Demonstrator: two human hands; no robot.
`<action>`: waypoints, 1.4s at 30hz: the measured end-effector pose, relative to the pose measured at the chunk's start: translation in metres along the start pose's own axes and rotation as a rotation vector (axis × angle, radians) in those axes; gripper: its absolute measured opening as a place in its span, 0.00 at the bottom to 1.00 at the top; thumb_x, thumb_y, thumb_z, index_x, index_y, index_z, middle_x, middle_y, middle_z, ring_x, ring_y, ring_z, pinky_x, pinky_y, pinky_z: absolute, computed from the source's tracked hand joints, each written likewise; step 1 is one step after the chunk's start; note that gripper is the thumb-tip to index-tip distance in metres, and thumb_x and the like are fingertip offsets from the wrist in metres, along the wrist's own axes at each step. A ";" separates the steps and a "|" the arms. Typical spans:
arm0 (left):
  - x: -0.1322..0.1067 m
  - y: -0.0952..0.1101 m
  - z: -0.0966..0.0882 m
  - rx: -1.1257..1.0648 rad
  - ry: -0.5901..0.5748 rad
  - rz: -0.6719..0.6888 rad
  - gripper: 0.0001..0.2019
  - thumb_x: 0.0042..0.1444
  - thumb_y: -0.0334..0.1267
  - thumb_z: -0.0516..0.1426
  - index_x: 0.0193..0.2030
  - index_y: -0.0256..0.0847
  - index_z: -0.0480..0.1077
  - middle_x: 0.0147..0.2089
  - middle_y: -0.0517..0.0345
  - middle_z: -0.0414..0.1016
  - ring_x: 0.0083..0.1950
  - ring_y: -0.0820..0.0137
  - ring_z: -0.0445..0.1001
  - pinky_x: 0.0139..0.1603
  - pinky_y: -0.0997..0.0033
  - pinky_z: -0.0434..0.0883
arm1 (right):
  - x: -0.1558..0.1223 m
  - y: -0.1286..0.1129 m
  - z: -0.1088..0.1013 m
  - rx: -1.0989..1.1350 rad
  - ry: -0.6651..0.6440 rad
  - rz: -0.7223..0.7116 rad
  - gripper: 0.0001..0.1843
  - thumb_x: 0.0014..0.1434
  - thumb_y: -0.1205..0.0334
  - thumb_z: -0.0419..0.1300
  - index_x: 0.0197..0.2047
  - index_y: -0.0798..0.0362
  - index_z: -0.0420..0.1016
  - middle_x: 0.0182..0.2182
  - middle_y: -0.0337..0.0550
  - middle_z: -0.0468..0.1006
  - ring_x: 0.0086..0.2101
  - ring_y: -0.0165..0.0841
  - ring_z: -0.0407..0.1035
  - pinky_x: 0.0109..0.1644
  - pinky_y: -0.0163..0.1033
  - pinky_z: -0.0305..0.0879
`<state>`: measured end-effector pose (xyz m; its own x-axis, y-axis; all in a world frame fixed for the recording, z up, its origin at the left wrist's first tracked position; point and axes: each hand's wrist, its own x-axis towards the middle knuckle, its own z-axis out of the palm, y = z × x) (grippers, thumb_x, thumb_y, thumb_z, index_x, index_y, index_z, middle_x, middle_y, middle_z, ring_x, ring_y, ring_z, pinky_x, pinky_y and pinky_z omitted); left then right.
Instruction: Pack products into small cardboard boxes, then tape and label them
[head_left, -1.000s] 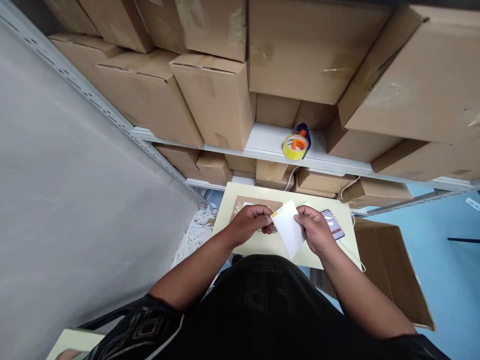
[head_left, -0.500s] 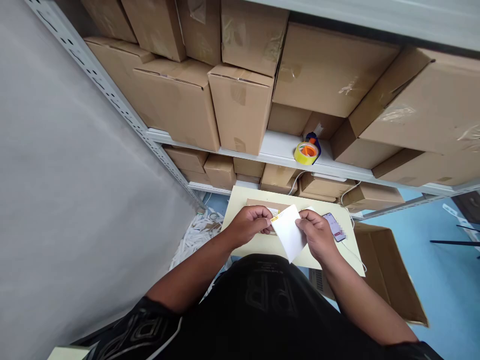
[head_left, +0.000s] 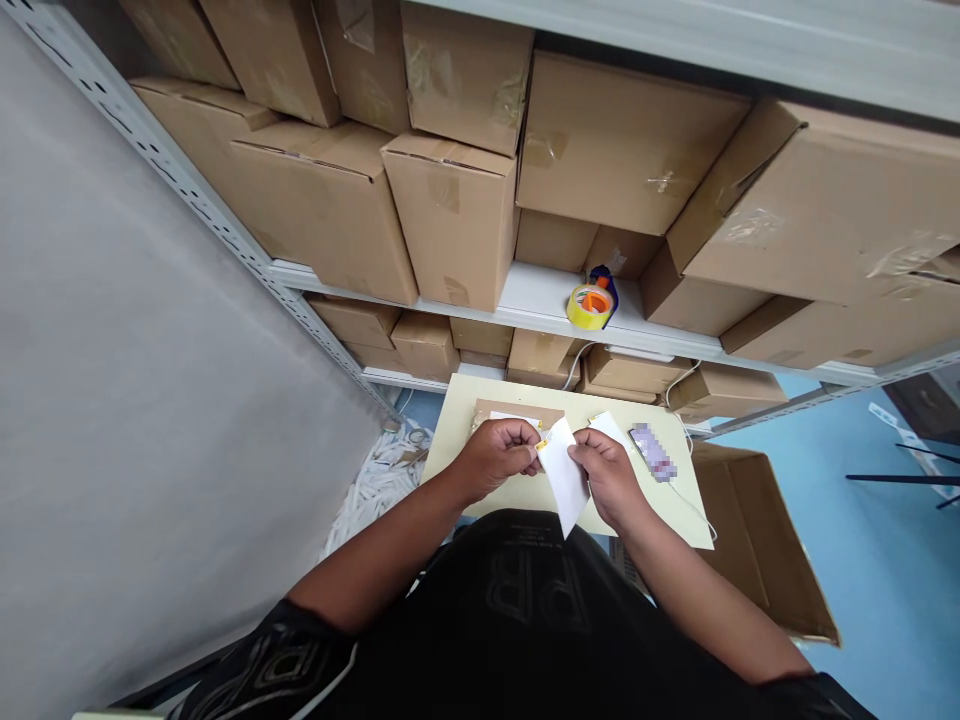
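A white label with a yellow printed corner hangs in the air between my hands, above the small table. My left hand pinches its upper left corner, fingers curled. Thumb and fingers of my right hand grip its right edge. Behind my left hand a flat cardboard box lies on the table, partly hidden, with white paper on top. More white paper with a yellow edge lies just past my right hand, near a phone.
The cream table stands before a metal shelf stacked with cardboard boxes. A tape dispenser with yellow tape sits on the shelf. White paper strips heap on the floor at left. An open carton stands at right.
The label has turned more edge-on and hangs slightly lower between my hands. The view has shifted, so more of the white paper near the phone shows. Both hands keep their hold.
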<state>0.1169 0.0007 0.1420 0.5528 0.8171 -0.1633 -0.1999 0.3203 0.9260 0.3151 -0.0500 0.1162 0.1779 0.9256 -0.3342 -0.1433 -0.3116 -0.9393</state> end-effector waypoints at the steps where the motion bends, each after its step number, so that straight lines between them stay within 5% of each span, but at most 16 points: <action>1: 0.001 -0.002 0.004 -0.001 0.014 0.000 0.05 0.44 0.36 0.63 0.28 0.37 0.72 0.24 0.61 0.74 0.26 0.74 0.71 0.33 0.71 0.71 | 0.001 0.001 -0.002 -0.002 -0.002 -0.002 0.10 0.50 0.55 0.67 0.28 0.51 0.74 0.21 0.33 0.71 0.23 0.28 0.60 0.27 0.34 0.55; 6: 0.007 -0.006 0.022 0.000 0.141 0.021 0.05 0.46 0.37 0.59 0.28 0.39 0.71 0.24 0.61 0.72 0.27 0.74 0.70 0.34 0.72 0.69 | 0.005 -0.001 -0.013 -0.136 -0.022 -0.100 0.10 0.54 0.52 0.65 0.33 0.51 0.76 0.27 0.37 0.74 0.28 0.32 0.66 0.32 0.37 0.63; 9: 0.010 -0.008 0.030 0.054 0.156 0.020 0.05 0.50 0.38 0.58 0.30 0.39 0.71 0.25 0.61 0.72 0.29 0.73 0.70 0.36 0.72 0.69 | 0.005 -0.010 -0.018 -0.316 0.091 -0.409 0.17 0.55 0.55 0.67 0.47 0.48 0.77 0.42 0.44 0.77 0.40 0.37 0.70 0.45 0.43 0.69; 12: 0.013 -0.011 0.034 0.159 0.138 0.056 0.06 0.54 0.39 0.59 0.32 0.39 0.70 0.28 0.63 0.71 0.31 0.74 0.69 0.37 0.72 0.69 | 0.002 -0.022 -0.018 -0.414 0.037 -0.636 0.11 0.58 0.56 0.66 0.44 0.47 0.77 0.40 0.43 0.76 0.40 0.37 0.70 0.47 0.44 0.68; 16: 0.014 -0.013 0.038 0.239 0.149 0.112 0.07 0.56 0.42 0.60 0.35 0.40 0.72 0.31 0.63 0.70 0.33 0.73 0.69 0.36 0.73 0.68 | 0.000 -0.030 -0.011 -0.419 -0.144 -0.608 0.06 0.63 0.55 0.64 0.36 0.47 0.77 0.31 0.40 0.76 0.33 0.34 0.69 0.40 0.40 0.67; 24: 0.010 -0.028 0.025 0.229 0.313 0.071 0.06 0.53 0.40 0.58 0.31 0.41 0.68 0.26 0.65 0.68 0.28 0.74 0.67 0.31 0.74 0.65 | 0.017 -0.016 0.002 -0.366 -0.065 -0.419 0.12 0.62 0.50 0.61 0.32 0.48 0.79 0.28 0.39 0.78 0.32 0.35 0.71 0.38 0.39 0.67; 28: -0.004 -0.051 -0.015 0.135 0.496 0.036 0.05 0.48 0.39 0.55 0.27 0.42 0.63 0.21 0.68 0.61 0.24 0.75 0.60 0.27 0.76 0.58 | 0.039 -0.004 0.008 -0.180 0.047 -0.277 0.14 0.60 0.49 0.61 0.30 0.49 0.73 0.23 0.35 0.73 0.27 0.32 0.66 0.34 0.36 0.63; 35: -0.071 -0.091 -0.122 0.130 0.821 -0.031 0.05 0.47 0.41 0.51 0.26 0.44 0.58 0.21 0.66 0.59 0.23 0.74 0.59 0.25 0.74 0.57 | 0.059 0.008 0.028 0.111 0.014 -0.157 0.15 0.56 0.47 0.66 0.33 0.49 0.69 0.18 0.29 0.68 0.19 0.27 0.60 0.25 0.34 0.58; 39: -0.112 -0.117 -0.186 0.415 0.988 -0.133 0.07 0.51 0.42 0.47 0.26 0.44 0.58 0.23 0.62 0.63 0.27 0.70 0.65 0.28 0.72 0.64 | 0.057 0.009 0.038 0.145 0.011 -0.136 0.15 0.55 0.49 0.68 0.35 0.50 0.70 0.22 0.34 0.76 0.21 0.29 0.68 0.27 0.35 0.65; 42: -0.133 -0.138 -0.227 0.592 1.008 -0.307 0.10 0.55 0.41 0.45 0.26 0.44 0.60 0.25 0.57 0.70 0.30 0.67 0.71 0.31 0.71 0.68 | 0.056 0.011 0.041 0.163 0.068 -0.106 0.13 0.52 0.53 0.69 0.35 0.50 0.72 0.25 0.39 0.80 0.24 0.34 0.75 0.31 0.40 0.72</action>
<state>-0.1125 -0.0437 -0.0410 -0.4192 0.8370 -0.3516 0.3765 0.5127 0.7716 0.2833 0.0070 0.0906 0.2651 0.9328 -0.2441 -0.2748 -0.1695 -0.9464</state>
